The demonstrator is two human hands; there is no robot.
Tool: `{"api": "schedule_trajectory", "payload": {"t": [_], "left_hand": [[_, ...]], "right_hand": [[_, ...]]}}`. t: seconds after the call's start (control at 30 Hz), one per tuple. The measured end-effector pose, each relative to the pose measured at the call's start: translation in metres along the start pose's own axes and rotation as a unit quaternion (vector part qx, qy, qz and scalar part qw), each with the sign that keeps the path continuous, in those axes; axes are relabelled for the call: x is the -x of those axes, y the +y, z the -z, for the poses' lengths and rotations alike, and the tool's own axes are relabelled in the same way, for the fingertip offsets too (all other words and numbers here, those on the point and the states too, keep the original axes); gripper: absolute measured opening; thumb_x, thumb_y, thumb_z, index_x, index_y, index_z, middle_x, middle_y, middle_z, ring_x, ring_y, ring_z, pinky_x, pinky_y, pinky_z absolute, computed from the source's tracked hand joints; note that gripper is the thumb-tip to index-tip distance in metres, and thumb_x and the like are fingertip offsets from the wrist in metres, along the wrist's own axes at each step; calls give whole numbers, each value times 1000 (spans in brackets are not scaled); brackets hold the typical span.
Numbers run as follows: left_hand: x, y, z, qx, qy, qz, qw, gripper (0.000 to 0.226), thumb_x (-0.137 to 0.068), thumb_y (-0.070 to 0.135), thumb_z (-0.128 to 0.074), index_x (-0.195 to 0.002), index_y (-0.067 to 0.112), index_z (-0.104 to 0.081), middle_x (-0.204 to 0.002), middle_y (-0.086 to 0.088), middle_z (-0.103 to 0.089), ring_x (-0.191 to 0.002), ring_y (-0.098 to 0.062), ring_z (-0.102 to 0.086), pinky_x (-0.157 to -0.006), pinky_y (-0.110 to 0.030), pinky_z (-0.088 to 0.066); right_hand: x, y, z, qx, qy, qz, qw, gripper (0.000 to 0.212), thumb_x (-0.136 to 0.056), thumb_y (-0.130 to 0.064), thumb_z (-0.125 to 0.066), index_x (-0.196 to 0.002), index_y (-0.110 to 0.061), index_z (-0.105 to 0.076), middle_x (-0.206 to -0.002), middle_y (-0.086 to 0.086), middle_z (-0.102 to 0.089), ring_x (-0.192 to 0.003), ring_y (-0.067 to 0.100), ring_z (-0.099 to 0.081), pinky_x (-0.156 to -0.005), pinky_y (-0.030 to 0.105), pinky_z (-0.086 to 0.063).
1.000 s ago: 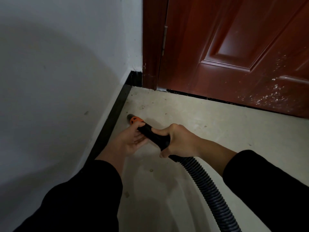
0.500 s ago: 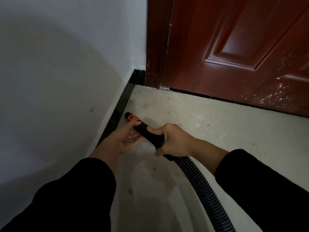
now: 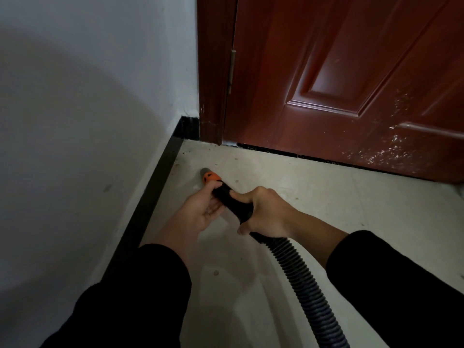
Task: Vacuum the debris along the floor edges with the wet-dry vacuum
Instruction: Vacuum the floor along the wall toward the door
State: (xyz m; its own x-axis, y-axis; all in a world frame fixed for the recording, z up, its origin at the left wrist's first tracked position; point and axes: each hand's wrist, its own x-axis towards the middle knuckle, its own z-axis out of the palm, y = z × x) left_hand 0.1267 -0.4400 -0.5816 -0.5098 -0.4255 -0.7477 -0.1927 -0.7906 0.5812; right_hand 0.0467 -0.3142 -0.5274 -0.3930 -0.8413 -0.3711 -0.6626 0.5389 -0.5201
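A black vacuum nozzle point(image 3: 227, 195) with an orange collar and grey tip lies low over the pale floor, its tip pointing toward the corner. My right hand point(image 3: 263, 212) grips the black tube from above. My left hand point(image 3: 200, 209) holds the tube just behind the orange collar, palm up, thumb on top. A ribbed black hose point(image 3: 301, 285) runs from my right hand down to the bottom edge. Small dark specks of debris point(image 3: 200, 149) lie in the corner and along the door's foot.
A black skirting board point(image 3: 153, 197) runs along the white wall point(image 3: 88, 121) on the left. A red-brown door point(image 3: 339, 84) and its frame close the far side, with white spatter low on the door. Pale floor point(image 3: 351, 209) spreads to the right.
The nozzle tip has moved away from the skirting board, out onto the floor and closer to the door corner. Both hands kept their hold on the tube.
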Motion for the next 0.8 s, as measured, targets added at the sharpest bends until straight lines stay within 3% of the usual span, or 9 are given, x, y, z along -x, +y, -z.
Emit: {"api": "schedule_trajectory", "payload": {"t": [0.23,0.37,0.63,0.8], "left_hand": [[-22,0,-15,3,0,-26,1000,25,-94,25,-63,-108,4,-61,-90,-5,-64,-83,-12,-60,-83,-26,-48],[-33,1,-23,23,-11,-32,999,30,-93,25,-64,-113,3,-63,-99,-6,-69,-85,-11,-64,-65,-21,-50],[-40,6,-34,69,14,-46,996,37,-90,24,-67,-117,0,-63,-97,-9,-70,-80,-11,-67,-47,-16,-50],[-46,14,-25,80,36,-58,994,38,-90,27,-68,-117,1,-63,-106,-11,-71,-86,-13,-68,-57,-20,-53]], "right_hand": [[-11,9,10,-18,9,-14,1000,86,-72,-18,-81,-146,-28,-38,-107,4,-65,-90,17,-62,-79,27,-55],[-18,14,18,-11,9,-17,1000,85,-70,-18,-82,-144,-30,-42,-100,3,-66,-85,16,-63,-76,27,-55],[-31,18,29,-26,9,-12,1000,84,-66,-17,-84,-140,-31,-48,-87,-1,-65,-73,11,-61,-68,23,-53],[-44,12,32,-28,0,12,1000,82,-65,-15,-84,-138,-30,-51,-85,0,-67,-70,10,-62,-70,24,-55]]}}
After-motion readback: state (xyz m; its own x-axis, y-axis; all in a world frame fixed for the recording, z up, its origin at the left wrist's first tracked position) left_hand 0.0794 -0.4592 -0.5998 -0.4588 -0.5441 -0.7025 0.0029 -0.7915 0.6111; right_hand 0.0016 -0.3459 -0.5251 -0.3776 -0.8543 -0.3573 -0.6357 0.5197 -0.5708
